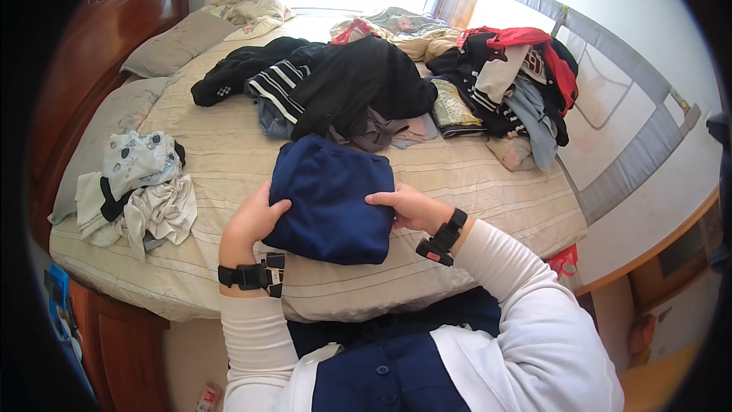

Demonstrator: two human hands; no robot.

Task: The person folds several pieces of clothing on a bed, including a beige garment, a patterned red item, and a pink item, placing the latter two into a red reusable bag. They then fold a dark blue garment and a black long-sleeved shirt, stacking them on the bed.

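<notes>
A folded navy blue garment is held between both hands above the near part of the bed. My left hand grips its left side, thumb on top and fingers hidden behind the cloth. At the right side, my right hand grips it with the thumb on top and the fingers partly hidden beneath. Just beyond the garment lies a heap of dark clothes, with a black-and-white striped piece at its left.
White and patterned clothes lie at the bed's left, near the pillows. Another heap with a red, black and white jacket sits by the mesh bed rail. A carved wooden headboard bounds the left side.
</notes>
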